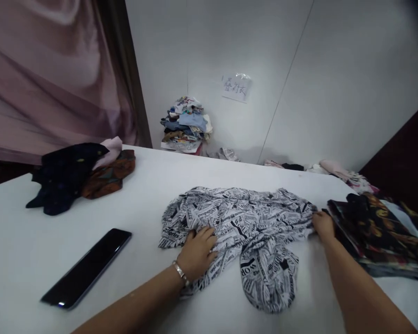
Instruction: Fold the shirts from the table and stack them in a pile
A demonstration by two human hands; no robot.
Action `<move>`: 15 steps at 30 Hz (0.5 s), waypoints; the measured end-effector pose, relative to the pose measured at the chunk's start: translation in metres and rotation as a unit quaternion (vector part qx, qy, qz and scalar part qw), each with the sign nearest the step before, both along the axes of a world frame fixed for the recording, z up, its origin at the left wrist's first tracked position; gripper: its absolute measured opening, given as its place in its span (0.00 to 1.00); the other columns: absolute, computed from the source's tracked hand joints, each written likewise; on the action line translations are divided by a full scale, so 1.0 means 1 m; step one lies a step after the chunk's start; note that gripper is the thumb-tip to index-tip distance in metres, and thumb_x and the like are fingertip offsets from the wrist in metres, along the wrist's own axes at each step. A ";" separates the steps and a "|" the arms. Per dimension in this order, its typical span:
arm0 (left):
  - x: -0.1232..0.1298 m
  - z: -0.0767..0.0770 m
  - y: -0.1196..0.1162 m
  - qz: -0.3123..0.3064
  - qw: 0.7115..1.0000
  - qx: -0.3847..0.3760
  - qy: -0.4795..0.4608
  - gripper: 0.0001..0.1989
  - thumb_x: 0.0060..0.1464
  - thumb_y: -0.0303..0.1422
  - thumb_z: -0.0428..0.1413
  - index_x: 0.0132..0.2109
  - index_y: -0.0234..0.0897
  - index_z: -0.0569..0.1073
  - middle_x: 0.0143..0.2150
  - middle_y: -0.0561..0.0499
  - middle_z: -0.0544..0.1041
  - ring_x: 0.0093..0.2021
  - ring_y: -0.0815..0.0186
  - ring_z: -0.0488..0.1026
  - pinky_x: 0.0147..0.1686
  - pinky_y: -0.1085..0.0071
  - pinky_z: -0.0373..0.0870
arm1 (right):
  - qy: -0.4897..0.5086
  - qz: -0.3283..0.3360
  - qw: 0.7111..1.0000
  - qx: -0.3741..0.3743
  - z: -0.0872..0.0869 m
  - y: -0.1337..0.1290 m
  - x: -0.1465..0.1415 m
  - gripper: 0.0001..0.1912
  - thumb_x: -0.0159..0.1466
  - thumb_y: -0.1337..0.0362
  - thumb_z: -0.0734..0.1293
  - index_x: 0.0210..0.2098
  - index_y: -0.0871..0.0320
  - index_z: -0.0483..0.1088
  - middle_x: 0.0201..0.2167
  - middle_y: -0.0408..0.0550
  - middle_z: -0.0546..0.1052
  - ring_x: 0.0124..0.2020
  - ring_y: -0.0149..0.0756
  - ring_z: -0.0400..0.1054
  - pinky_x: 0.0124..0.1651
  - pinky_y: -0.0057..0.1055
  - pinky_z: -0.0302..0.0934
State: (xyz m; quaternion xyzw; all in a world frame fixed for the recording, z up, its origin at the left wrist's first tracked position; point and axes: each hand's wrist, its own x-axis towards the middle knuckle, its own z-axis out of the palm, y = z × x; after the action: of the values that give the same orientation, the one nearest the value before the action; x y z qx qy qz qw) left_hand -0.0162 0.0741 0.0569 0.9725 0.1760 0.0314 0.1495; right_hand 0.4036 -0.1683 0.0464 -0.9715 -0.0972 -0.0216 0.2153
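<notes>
A white shirt with black newspaper print (237, 222) lies spread and wrinkled across the white table, one sleeve hanging toward the front edge. My left hand (197, 253), with a silver bracelet at the wrist, rests on the shirt's left part with its fingers spread. At the shirt's right end, my right hand (323, 225) has its fingers closed on the edge of the fabric.
A black phone (87, 269) lies at the left on the table (142, 195). Behind it sits a dark and orange clothes heap (69, 171). Folded clothes (379, 227) are stacked at the right. Beyond the far edge stands a clothes pile (186, 123); a paper sign (236, 88) hangs on the wall.
</notes>
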 end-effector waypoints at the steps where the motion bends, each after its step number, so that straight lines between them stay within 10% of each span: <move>1: 0.000 0.003 0.000 -0.013 1.000 -0.015 0.000 0.15 0.58 0.33 0.54 0.52 0.42 0.74 0.65 0.46 0.68 0.66 0.52 0.61 0.62 0.46 0.60 | -0.001 0.012 1.000 -0.006 -0.003 -0.013 -0.002 0.16 0.59 0.69 0.60 0.40 0.61 0.77 0.36 0.61 0.80 0.40 0.48 0.76 0.38 0.36 0.67; 7: -0.007 0.042 0.057 0.146 0.986 -0.031 -0.069 0.23 0.64 0.46 0.45 0.56 0.39 0.72 0.63 0.45 0.70 0.60 0.55 0.69 0.55 0.59 0.70 | -0.063 0.100 0.992 -0.047 0.014 -0.010 -0.018 0.16 0.62 0.68 0.62 0.47 0.59 0.75 0.46 0.66 0.77 0.50 0.55 0.71 0.51 0.44 0.63; 11: 0.005 0.050 0.113 0.291 0.955 0.045 -0.019 0.26 0.62 0.47 0.45 0.58 0.34 0.69 0.61 0.38 0.70 0.54 0.53 0.73 0.48 0.60 0.72 | -0.082 0.220 0.971 -0.038 0.029 0.056 -0.036 0.22 0.65 0.65 0.61 0.57 0.57 0.70 0.49 0.59 0.77 0.53 0.50 0.69 0.53 0.39 0.61; 15: 0.021 0.036 0.137 0.283 0.953 -0.044 0.101 0.23 0.57 0.45 0.54 0.50 0.30 0.74 0.49 0.36 0.78 0.50 0.48 0.75 0.44 0.60 0.71 | 0.020 0.286 0.958 0.018 0.020 0.133 -0.058 0.24 0.58 0.64 0.69 0.55 0.56 0.72 0.34 0.51 0.80 0.41 0.47 0.73 0.47 0.37 0.63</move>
State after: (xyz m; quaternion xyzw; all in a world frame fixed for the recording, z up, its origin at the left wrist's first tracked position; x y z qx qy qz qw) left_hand 0.0051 0.2113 0.0932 0.8732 0.4594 -0.0336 0.1589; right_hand 0.3452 -0.0350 0.0665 -0.8992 -0.3662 0.0589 0.2321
